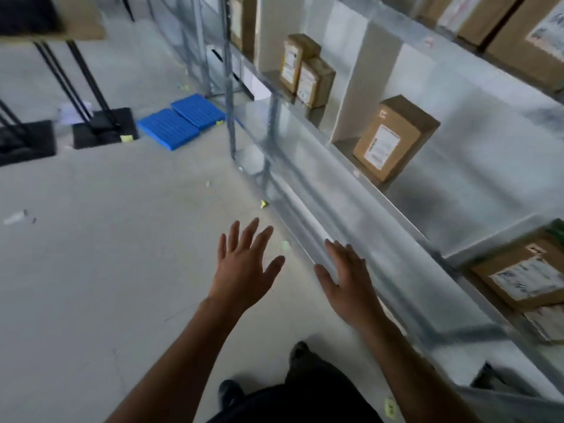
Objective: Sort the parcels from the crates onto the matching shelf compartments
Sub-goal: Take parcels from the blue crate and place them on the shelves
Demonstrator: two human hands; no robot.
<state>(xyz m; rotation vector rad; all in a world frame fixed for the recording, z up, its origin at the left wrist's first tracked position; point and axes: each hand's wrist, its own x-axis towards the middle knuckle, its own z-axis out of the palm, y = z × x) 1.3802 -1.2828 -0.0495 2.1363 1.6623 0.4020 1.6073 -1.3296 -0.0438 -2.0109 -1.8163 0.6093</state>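
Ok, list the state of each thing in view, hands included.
left hand: open, fingers spread, holding nothing.
right hand: open, holding nothing, by the shelf edge; contact unclear.
two small parcels: upright, side by side in one compartment.
single parcel: standing alone in the next compartment.
lower parcel: lying label up on a lower level.
blue panels: flat on the floor, side by side.

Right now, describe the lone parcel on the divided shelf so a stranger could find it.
Start at the metal rack on the right and find its shelf split by white dividers. Right of the nearer divider stands a brown parcel with a white label. It stands alone; the next compartment holds two parcels.
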